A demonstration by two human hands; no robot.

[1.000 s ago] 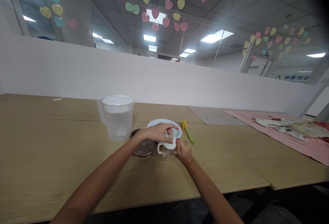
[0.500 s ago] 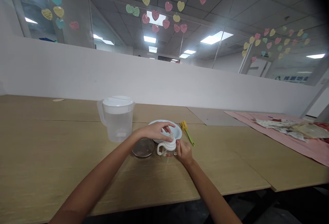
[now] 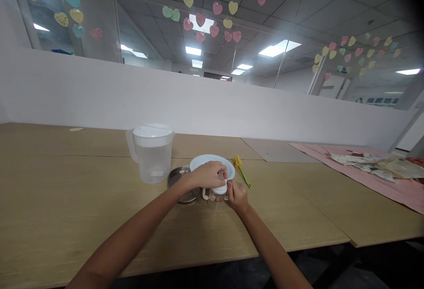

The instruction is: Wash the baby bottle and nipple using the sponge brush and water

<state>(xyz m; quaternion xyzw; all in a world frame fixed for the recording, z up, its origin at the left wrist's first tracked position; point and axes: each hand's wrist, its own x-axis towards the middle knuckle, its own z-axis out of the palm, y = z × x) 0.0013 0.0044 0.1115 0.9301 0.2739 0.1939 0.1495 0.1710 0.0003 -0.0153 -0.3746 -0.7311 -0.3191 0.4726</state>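
A clear baby bottle (image 3: pixel 217 199) with a white collar and side handles stands upright on the table. My left hand (image 3: pixel 209 175) is closed around the bottle's top, over the clear spout area and white collar. With its fingers curled, my right hand (image 3: pixel 237 195) grips the bottle's right handle. Behind them is a light blue bowl (image 3: pixel 202 159), partly hidden by my left hand. A round metal dish (image 3: pixel 188 196) lies left of the bottle, partly under my left wrist, with a small clear item at its back edge.
A lidded clear pitcher (image 3: pixel 154 158) of water stands at the left. Right of the bowl lies a yellow sponge brush (image 3: pixel 244 176) with a green handle. A pink cloth (image 3: pixel 318 156) with packets covers the far right. A white wall (image 3: pixel 198 108) rises behind.
My left hand has lowered over the bottle's top, and its spread fingers have closed around it. More of the metal dish shows now. My right hand has stayed at the handle.
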